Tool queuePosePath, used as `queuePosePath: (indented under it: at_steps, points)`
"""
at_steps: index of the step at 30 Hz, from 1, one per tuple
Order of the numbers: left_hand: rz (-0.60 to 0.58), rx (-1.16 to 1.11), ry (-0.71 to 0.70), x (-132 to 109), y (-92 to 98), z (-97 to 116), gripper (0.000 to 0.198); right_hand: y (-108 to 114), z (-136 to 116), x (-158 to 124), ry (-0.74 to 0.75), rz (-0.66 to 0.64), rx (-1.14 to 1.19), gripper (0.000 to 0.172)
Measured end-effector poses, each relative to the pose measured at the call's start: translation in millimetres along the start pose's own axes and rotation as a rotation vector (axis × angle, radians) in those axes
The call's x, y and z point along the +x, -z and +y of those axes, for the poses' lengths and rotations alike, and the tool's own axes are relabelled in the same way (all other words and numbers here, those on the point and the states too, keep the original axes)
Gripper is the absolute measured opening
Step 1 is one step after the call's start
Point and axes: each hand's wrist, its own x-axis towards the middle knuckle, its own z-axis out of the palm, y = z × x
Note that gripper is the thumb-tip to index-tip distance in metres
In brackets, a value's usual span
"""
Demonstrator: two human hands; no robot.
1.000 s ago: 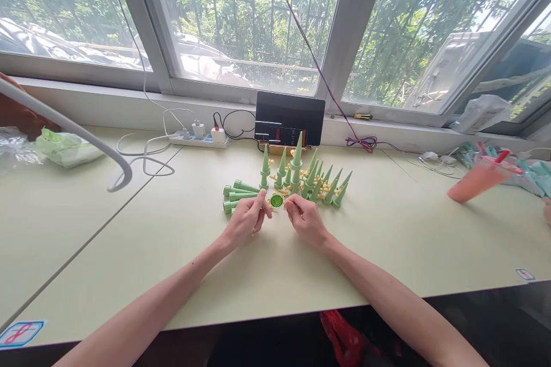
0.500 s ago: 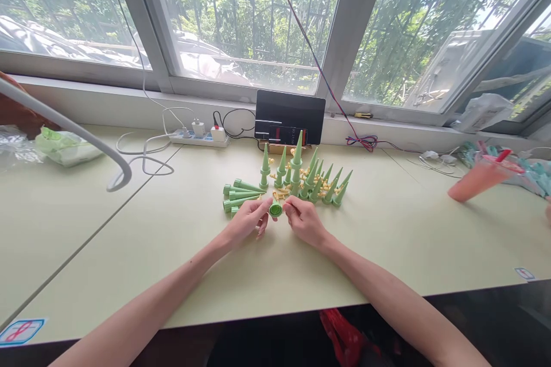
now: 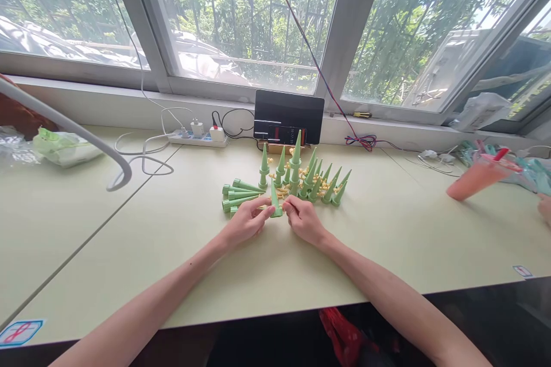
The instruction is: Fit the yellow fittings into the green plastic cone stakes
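Note:
My left hand (image 3: 249, 219) is closed around the lower part of a green watering spike (image 3: 275, 200), its point upward and its wide collar low. Right beside the collar, my right hand (image 3: 302, 219) is pinched shut; a bit of yellow at its fingertips looks like a small valve, mostly hidden. Behind my hands stand several green spikes (image 3: 295, 163) on their collars, many with yellow valves (image 3: 309, 172) on them. To the left, several other green spikes (image 3: 245, 195) lie flat, collars facing left.
A black tablet (image 3: 288, 117) leans at the window, with a phone before it. A power strip (image 3: 196, 137) and white cables are at the back left. At the right lies a tilted cup of red drink (image 3: 477, 178); another person's hand (image 3: 544, 206) shows at the right edge.
The spike in my left hand has turned from its open collar facing me to its point facing up. My right hand has hardly moved. The other person's hand reaches further into view.

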Motion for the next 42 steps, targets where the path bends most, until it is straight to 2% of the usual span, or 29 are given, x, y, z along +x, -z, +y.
queuePosePath:
  at_steps: [5,10,14,20,24,28,32,35,40,42]
  points:
    - [0.01,-0.009,-0.058,0.7,-0.2,-1.5,0.03,-0.3,1.5,0.2,-0.007,0.008,-0.02,0.032]
    - [-0.005,-0.024,-0.058,1.2,-0.7,-3.6,0.025,-0.4,1.2,0.3,0.007,0.007,-0.026,0.033]
    - [-0.005,-0.011,-0.129,2.8,-0.8,-7.1,0.024,-0.5,1.7,0.5,0.023,-0.001,-0.035,0.032]
    - [0.032,0.128,-0.241,4.0,0.5,-9.6,0.025,-0.7,1.5,0.2,0.01,-0.01,-0.034,0.031]
    - [0.053,0.192,-0.243,3.7,0.1,-10.1,0.025,-0.7,0.4,0.6,-0.001,-0.013,-0.034,0.032]
    - [0.101,0.142,-0.168,2.8,-2.7,-8.3,0.027,0.4,-1.5,2.2,-0.018,-0.005,-0.035,0.033]
    - [0.134,-0.047,-0.011,1.6,-2.3,0.4,0.041,1.9,-2.2,3.7,-0.02,0.034,-0.035,0.033]
    - [0.172,-0.176,0.07,2.3,0.4,6.4,0.036,2.3,-2.1,3.6,-0.014,0.054,-0.024,0.032]
    - [0.015,-0.315,0.275,3.8,1.3,5.3,0.049,2.3,-3.3,2.0,0.048,0.018,-0.02,0.031]
    - [-0.005,-0.348,0.321,3.3,0.8,4.4,0.048,2.8,-4.7,1.7,0.068,0.001,-0.021,0.03]
